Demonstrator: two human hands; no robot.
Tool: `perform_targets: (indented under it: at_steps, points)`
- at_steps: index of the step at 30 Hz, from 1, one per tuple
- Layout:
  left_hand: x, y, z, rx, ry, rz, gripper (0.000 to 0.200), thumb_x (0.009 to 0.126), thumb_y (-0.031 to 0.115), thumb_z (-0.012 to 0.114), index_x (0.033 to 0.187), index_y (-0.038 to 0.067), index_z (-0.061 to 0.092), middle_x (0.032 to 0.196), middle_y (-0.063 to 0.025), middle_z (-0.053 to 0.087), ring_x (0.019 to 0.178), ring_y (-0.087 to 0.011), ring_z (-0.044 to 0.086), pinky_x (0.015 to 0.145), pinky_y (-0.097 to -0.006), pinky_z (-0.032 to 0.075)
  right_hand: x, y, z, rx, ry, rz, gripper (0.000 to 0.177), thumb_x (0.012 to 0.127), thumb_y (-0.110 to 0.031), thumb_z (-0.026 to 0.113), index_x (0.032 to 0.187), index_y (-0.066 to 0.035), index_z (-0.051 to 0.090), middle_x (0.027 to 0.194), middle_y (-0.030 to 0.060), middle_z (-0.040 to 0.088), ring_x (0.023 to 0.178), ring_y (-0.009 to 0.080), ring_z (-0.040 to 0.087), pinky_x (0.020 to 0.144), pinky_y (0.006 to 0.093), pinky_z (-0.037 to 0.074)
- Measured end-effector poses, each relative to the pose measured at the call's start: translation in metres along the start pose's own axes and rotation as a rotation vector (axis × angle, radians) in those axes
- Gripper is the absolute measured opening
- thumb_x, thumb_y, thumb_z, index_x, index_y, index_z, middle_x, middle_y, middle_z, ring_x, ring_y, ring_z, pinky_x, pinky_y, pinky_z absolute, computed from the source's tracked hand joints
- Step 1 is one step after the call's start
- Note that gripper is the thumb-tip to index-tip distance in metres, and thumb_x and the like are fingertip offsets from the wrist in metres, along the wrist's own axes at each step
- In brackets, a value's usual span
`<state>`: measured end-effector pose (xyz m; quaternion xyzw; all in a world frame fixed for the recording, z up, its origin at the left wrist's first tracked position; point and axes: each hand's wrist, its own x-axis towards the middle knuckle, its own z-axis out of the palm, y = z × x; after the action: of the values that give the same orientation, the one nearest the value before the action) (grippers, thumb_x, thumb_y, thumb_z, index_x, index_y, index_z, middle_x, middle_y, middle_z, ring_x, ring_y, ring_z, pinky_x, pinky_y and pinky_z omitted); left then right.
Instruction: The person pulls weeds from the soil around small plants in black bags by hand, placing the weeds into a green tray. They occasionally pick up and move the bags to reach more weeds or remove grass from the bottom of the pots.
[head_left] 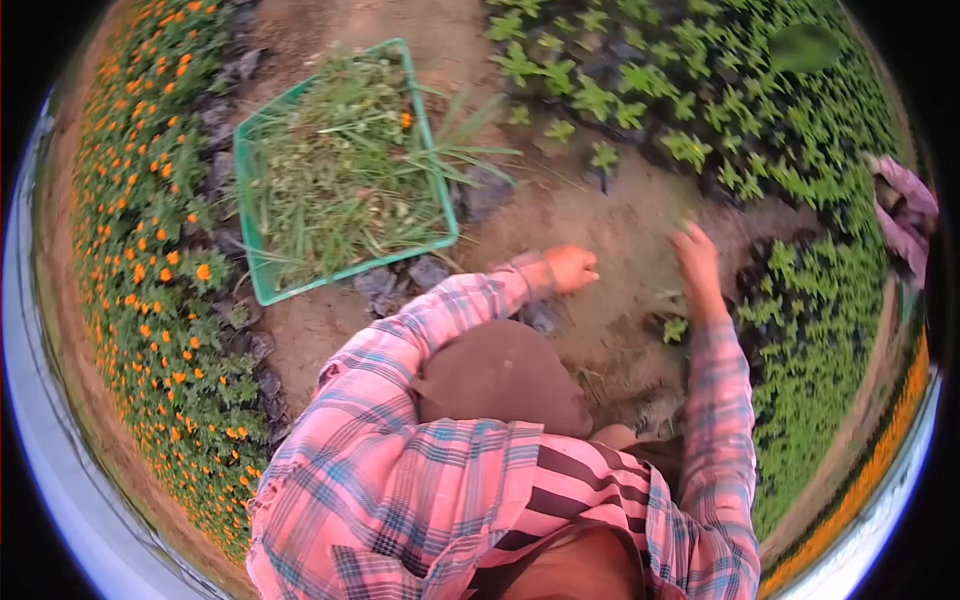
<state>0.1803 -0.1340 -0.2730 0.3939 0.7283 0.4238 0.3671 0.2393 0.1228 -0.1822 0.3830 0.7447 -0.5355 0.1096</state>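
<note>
My left hand (570,269) is curled into a fist just above the bare soil (620,225), in front of my bent knee (500,375). Whatever it may hold is hidden by the fingers. Further right, my right hand (699,262) reaches forward and down, its fingertips drawn together low over the ground beside the potted seedlings (640,90). A faint blur of green shows at those fingertips. A small seedling (675,328) in a dark bag stands left of my right wrist. Behind the left fist lies a dark bag (541,317).
A green plastic crate (447,200) heaped with pulled grass and weeds (345,170) stands ahead on the left. Orange-flowered plants (150,250) in dark bags line the left side. Dense green seedlings (800,340) fill the right. Another person's pink clothing (905,215) shows at far right.
</note>
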Motion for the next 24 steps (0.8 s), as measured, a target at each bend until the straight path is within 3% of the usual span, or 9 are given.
perform_targets:
  at_steps: [2,3,5,8,12,13,15,17,24]
  points:
    - [0.000,0.009,0.003,0.136,-0.045,-0.010,0.026,0.083,0.029,0.060,0.082,0.003,0.059,0.081,-0.0185,0.060,0.077,-0.0363,0.058,0.070,-0.0458,0.046,-0.044,-0.100,0.051,0.064,-0.248,-0.138,0.053,0.087,-0.032,0.064,0.132,-0.006,0.051,0.110,0.0063,0.063,0.096,0.0143,0.058,0.075,0.0283,0.047]
    - [0.000,0.013,0.000,0.068,-0.094,0.032,0.026,0.083,0.029,0.059,0.082,0.004,0.061,0.080,-0.0183,0.060,0.075,-0.0354,0.058,0.068,-0.0459,0.046,-0.056,-0.131,0.065,0.224,-0.569,-0.188,0.060,0.091,-0.031,0.061,0.141,-0.006,0.040,0.136,0.0121,0.047,0.098,0.0167,0.059,0.081,0.0308,0.048]
    - [-0.001,0.018,-0.006,0.073,-0.141,0.001,0.025,0.085,0.027,0.058,0.080,0.003,0.059,0.076,-0.0191,0.057,0.071,-0.0336,0.056,0.067,-0.0436,0.045,-0.055,-0.157,0.070,0.108,-0.663,-0.478,0.057,0.092,-0.032,0.059,0.138,-0.003,0.039,0.125,0.0115,0.055,0.102,0.0194,0.061,0.084,0.0324,0.050]
    - [-0.007,0.006,-0.014,-0.005,-0.026,0.025,0.025,0.087,0.024,0.058,0.078,0.001,0.053,0.073,-0.0179,0.052,0.068,-0.0320,0.052,0.065,-0.0417,0.043,-0.035,-0.143,0.028,0.194,-0.242,-0.497,0.032,0.091,-0.030,0.061,0.108,-0.002,0.060,0.093,0.0048,0.063,0.076,0.0097,0.059,0.068,0.0256,0.050]
    - [-0.008,0.007,-0.035,-0.025,0.011,-0.104,0.026,0.086,0.026,0.059,0.082,0.001,0.055,0.080,-0.0202,0.057,0.077,-0.0375,0.057,0.068,-0.0443,0.045,-0.056,-0.058,-0.048,-0.315,-0.349,-0.186,0.016,0.092,-0.019,0.057,0.087,-0.004,0.061,0.070,0.0014,0.060,0.060,0.0066,0.054,0.057,0.0242,0.046]
    - [-0.005,0.004,-0.038,-0.006,0.038,-0.155,0.026,0.087,0.026,0.059,0.082,0.001,0.054,0.080,-0.0195,0.057,0.076,-0.0368,0.057,0.068,-0.0431,0.045,-0.070,-0.026,-0.059,-0.294,-0.414,-0.011,0.007,0.086,-0.009,0.057,0.087,-0.004,0.062,0.066,0.0049,0.061,0.057,0.0142,0.058,0.058,0.0283,0.048]
    - [0.000,-0.002,-0.043,0.013,0.055,-0.204,0.026,0.087,0.025,0.058,0.082,0.001,0.054,0.079,-0.0189,0.057,0.075,-0.0360,0.057,0.068,-0.0419,0.044,-0.108,0.026,-0.071,-0.578,-0.457,-0.055,0.014,0.080,-0.002,0.056,0.092,-0.003,0.061,0.079,0.0142,0.063,0.068,0.0276,0.064,0.063,0.0351,0.050]
    - [0.006,-0.009,-0.046,-0.041,0.184,-0.170,0.024,0.089,0.022,0.059,0.078,0.002,0.053,0.072,-0.0119,0.053,0.066,-0.0208,0.050,0.064,-0.0349,0.042,-0.143,0.074,-0.075,-0.875,-0.288,-0.426,0.026,0.078,0.001,0.055,0.104,-0.002,0.057,0.097,0.0227,0.059,0.083,0.0397,0.061,0.072,0.0417,0.051]
    - [0.018,-0.017,-0.055,0.009,0.223,-0.205,0.024,0.090,0.022,0.059,0.078,0.001,0.053,0.073,-0.0118,0.054,0.067,-0.0221,0.052,0.064,-0.0346,0.043,-0.148,0.099,-0.047,-0.909,-0.162,-0.257,0.021,0.080,-0.002,0.055,0.101,-0.001,0.051,0.095,0.0221,0.052,0.085,0.0425,0.057,0.073,0.0473,0.048]
